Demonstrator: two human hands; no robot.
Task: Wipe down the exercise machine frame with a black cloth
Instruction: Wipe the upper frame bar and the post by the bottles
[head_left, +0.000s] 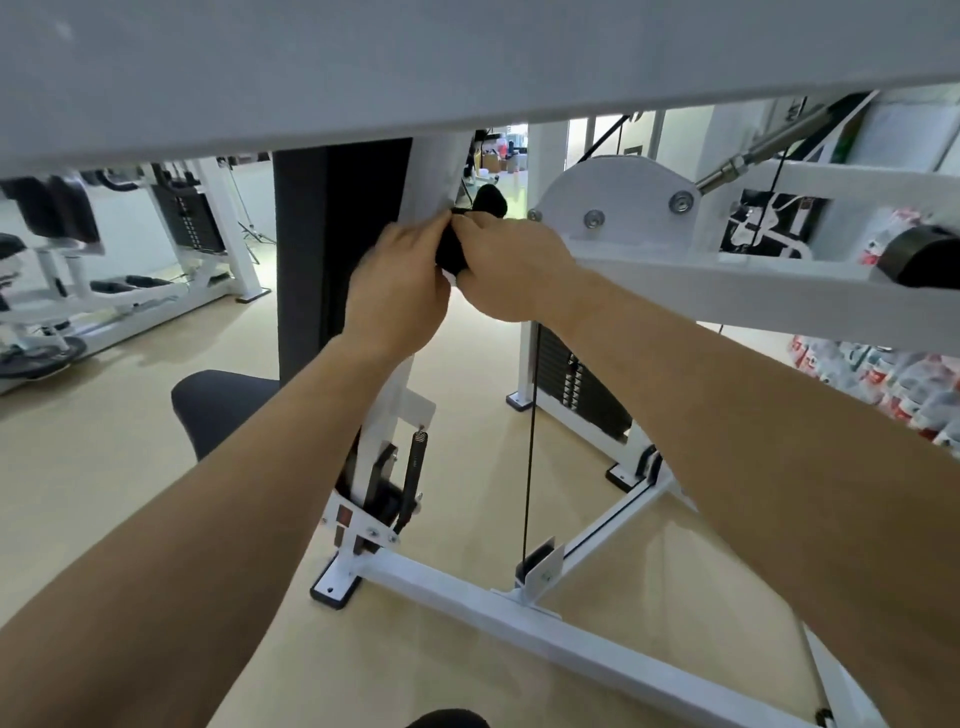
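A white exercise machine frame (467, 608) fills the view, with an upright post (434, 176) behind a dark back pad (332, 249). Both my hands meet at that post, just under a broad white beam (467, 67) close to the camera. My left hand (397, 288) and my right hand (511, 265) each grip a bunched black cloth (451, 254) between them, held against the post. A black lump (491, 200) shows just above my right hand; whether it is cloth or a machine part is unclear.
A black seat (218, 408) sits low on the left. A black cable (530, 441) runs down to the base bar. A weight stack (576, 384) stands behind on the right, a black roller pad (922, 257) at the far right. Another white machine (104, 270) stands on the left, on beige floor.
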